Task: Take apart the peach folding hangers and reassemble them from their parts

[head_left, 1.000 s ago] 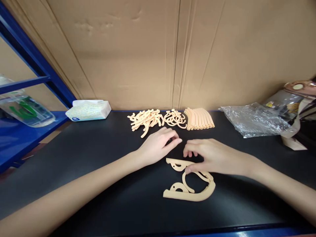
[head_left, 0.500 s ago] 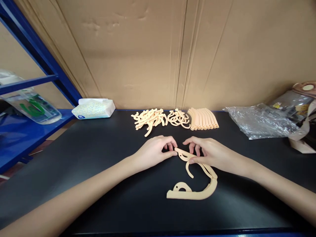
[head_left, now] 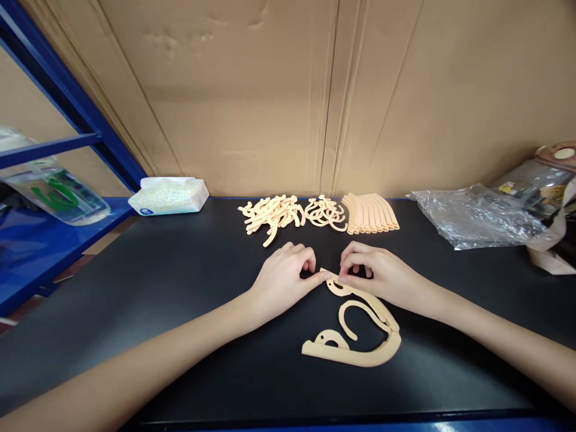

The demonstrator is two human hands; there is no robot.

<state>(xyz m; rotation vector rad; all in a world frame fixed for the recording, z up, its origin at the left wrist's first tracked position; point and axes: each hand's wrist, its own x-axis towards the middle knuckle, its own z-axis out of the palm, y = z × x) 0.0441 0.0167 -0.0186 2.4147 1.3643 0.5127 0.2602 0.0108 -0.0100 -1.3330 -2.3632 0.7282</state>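
A beige folding clothes hanger (head_left: 368, 359) lies on the black tabletop, its two arms meeting at a joint on the right and its curved hook turned inward between them. My left hand (head_left: 290, 276) is at the far arm's end, thumb pressed against the tip and fingers curled. Close beside it, my right hand (head_left: 382, 273) pinches that same arm near its cut-out tab. The near arm, with its own holed tab, rests untouched on the table.
Along the back lie a heap of small beige arms (head_left: 272, 216), a pile of hooks (head_left: 323, 213) and a row of curved pieces (head_left: 369, 213). A tissue pack (head_left: 170, 195) sits at back left, clear plastic bags (head_left: 477, 216) at right. A blue shelf (head_left: 58, 234) holds a bottle (head_left: 63, 192).
My right hand has slid along the far arm toward its end, leaving the hook uncovered. My left thumb has moved slightly right over the tip. The hanger has shifted a little.
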